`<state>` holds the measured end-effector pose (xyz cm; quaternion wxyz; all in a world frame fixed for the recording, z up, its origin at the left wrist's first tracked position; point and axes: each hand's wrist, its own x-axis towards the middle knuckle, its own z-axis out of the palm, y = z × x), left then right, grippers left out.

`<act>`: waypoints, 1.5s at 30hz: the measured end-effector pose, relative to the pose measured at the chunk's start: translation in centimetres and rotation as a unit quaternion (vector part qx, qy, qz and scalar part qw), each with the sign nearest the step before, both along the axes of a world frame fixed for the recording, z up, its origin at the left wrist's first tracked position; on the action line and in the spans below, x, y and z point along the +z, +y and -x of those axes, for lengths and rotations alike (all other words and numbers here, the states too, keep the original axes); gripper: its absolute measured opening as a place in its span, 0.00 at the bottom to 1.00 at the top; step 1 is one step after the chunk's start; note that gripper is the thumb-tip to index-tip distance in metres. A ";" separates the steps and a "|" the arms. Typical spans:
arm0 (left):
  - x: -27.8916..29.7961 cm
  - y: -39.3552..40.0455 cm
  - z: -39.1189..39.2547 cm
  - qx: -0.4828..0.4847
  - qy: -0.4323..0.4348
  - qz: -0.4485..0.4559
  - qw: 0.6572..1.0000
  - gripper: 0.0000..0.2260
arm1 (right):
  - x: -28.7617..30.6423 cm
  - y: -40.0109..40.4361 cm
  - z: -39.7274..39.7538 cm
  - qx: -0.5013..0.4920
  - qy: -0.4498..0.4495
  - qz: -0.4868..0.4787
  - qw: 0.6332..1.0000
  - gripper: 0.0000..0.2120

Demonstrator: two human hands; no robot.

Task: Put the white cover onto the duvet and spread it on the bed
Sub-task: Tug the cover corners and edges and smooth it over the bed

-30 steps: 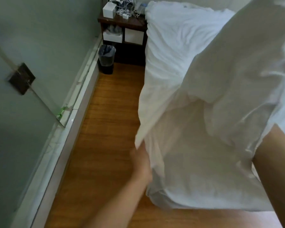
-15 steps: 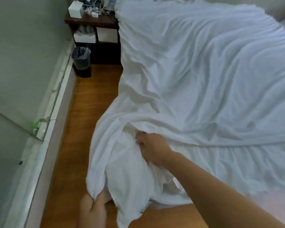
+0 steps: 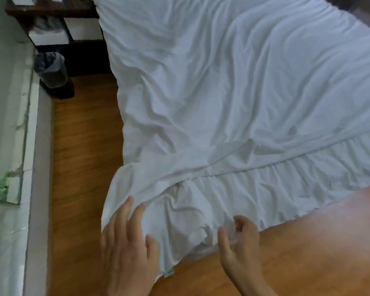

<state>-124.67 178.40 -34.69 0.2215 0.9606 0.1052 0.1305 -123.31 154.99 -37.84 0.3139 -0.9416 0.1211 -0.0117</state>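
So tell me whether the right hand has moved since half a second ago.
Yes. The right hand let go of the duvet and dropped toward the wooden floor, now open.

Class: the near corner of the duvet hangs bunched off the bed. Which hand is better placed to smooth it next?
Left. The left hand already lies open over the duvet corner, fingers spread; the right hand hovers beside it, loosely curled, holding nothing.

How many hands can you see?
2. The left hand is at the bottom, fingers straight over the hanging corner of the white duvet. The right hand is beside it, fingers loosely curled, holding nothing.
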 end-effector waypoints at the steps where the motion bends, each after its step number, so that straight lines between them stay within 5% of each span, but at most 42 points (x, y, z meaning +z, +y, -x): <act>1: 0.0 -1.1 -1.5 -0.045 0.042 -0.014 0.998 0.30 | -0.8 -0.4 0.2 0.003 0.039 0.020 0.999 0.40; 3: -1.2 -1.4 -4.4 -0.092 0.114 -0.042 0.988 0.34 | -1.8 -0.3 0.2 0.131 0.074 0.159 0.976 0.48; 5: -3.0 -0.4 -6.9 -0.094 0.109 -0.096 0.985 0.29 | -2.1 0.7 -1.4 0.199 0.066 0.253 0.945 0.34; 9: -4.5 2.3 -10.7 -0.100 0.099 -0.096 0.985 0.10 | -2.7 1.4 -4.2 0.172 -0.056 0.262 0.948 0.25; 12: -1.4 2.5 -10.9 -0.117 0.084 0.076 0.987 0.07 | -0.1 1.9 -7.3 0.207 -0.147 0.168 0.953 0.19; 15: 4.3 -1.5 -7.4 -0.182 0.088 0.300 0.932 0.08 | 5.0 3.1 -12.6 0.204 -0.175 0.125 0.955 0.15; 17: 6.5 -4.5 -5.7 -0.261 0.155 0.213 0.929 0.08 | 7.4 3.4 -16.2 0.211 -0.198 0.143 0.946 0.11; 21: 4.4 -6.6 -8.5 -0.111 0.203 0.020 0.973 0.39 | 8.5 4.7 -18.6 0.201 -0.199 0.137 0.949 0.10; 23: 2.6 -6.7 -10.8 -0.085 0.173 0.001 0.981 0.28 | 7.6 5.3 -18.2 0.205 -0.194 0.105 0.954 0.06; 25: 1.3 -6.0 -12.6 -0.061 0.128 0.104 0.985 0.10 | 7.0 4.4 -17.3 0.176 -0.177 0.074 0.966 0.09; 29: 2.7 -4.4 -14.5 -0.016 0.029 0.227 0.973 0.05 | 4.6 1.2 -10.5 0.085 -0.329 0.096 0.936 0.05; 33: 6.1 -2.1 -17.5 0.045 -0.004 0.321 0.946 0.04 | 1.4 0.4 -6.5 0.048 -0.054 -0.148 0.986 0.08; 37: 6.8 0.9 -20.6 -0.043 0.038 0.252 0.966 0.11 | 0.7 -0.7 -12.7 0.026 -0.040 -0.128 0.991 0.14; 38: 7.0 1.4 -20.6 -0.104 0.064 0.201 0.972 0.11 | 1.0 -0.9 -14.9 0.062 -0.031 -0.058 0.996 0.19; 41: 7.3 1.9 -19.8 -0.241 0.184 -0.062 0.951 0.36 | 2.1 -0.9 -20.5 0.173 0.011 0.124 0.977 0.32; 43: 7.9 2.3 -20.0 -0.250 0.160 -0.181 0.938 0.30 | 2.0 -0.7 -22.3 0.166 -0.041 0.145 0.975 0.29; 45: 9.2 3.0 -20.7 -0.229 0.048 -0.174 0.956 0.22 | 1.3 0.4 -21.5 0.035 -0.095 0.085 0.991 0.19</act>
